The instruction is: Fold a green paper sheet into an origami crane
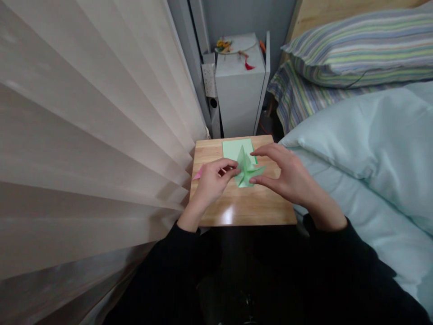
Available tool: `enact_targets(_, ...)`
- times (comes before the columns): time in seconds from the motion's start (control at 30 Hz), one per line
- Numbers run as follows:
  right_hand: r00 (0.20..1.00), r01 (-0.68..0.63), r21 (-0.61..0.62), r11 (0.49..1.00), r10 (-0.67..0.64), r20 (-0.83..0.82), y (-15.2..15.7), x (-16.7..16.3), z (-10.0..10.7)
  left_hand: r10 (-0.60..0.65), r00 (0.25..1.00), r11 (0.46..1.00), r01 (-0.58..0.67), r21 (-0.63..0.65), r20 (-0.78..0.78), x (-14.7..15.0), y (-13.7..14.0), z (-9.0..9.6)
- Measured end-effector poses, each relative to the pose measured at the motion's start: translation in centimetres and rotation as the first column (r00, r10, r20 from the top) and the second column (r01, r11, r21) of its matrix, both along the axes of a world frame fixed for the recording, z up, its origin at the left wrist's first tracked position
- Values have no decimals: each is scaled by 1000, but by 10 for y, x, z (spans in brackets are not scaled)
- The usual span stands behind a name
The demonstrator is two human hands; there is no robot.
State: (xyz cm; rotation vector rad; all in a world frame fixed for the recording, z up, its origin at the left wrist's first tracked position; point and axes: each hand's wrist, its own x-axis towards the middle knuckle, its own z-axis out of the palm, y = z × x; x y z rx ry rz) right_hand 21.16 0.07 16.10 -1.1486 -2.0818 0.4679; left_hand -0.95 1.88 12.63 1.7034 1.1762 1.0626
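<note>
A piece of folded green origami paper (246, 171) with raised, pointed flaps is held above the small wooden table (250, 210). My left hand (216, 177) pinches its left edge between thumb and fingers. On the other side my right hand (284, 171) has its thumb and forefinger spread wide, the thumb at the lower right part of the paper; whether it presses there is hard to tell. Behind the folded piece lies a stack of square green paper (232, 146). Some pink paper (198, 173) shows at the table's left edge, partly hidden by my left hand.
A pleated curtain (101, 113) hangs close along the left. Beyond the table stands a white cabinet (238, 99) with small ornaments and a red tassel (249, 64) on top. To the right is a bed with a pale blue quilt (372, 144) and a striped pillow (365, 47).
</note>
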Motion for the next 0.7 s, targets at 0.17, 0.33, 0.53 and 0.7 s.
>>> enact_targets(0.17, 999, -23, -11, 1000, 24, 27, 6, 7, -6, 61, 992, 997, -66, 47, 108, -2, 2, -2)
enact_targets(0.33, 999, -51, -12, 999, 51, -16, 5, 1, -4, 39, 997, 997, -44, 64, 69, -3, -1, 1)
enact_targets(0.53, 999, -25, 29, 999, 26, -46, 2, -5, -6, 29, 999, 980, -21, 199, -40, -2, -4, 5)
enact_targets(0.7, 999, -17, 35, 999, 18, -28, 2, -8, -13, 1, 1000, 984, -1, 177, -1, -2, -5, 1)
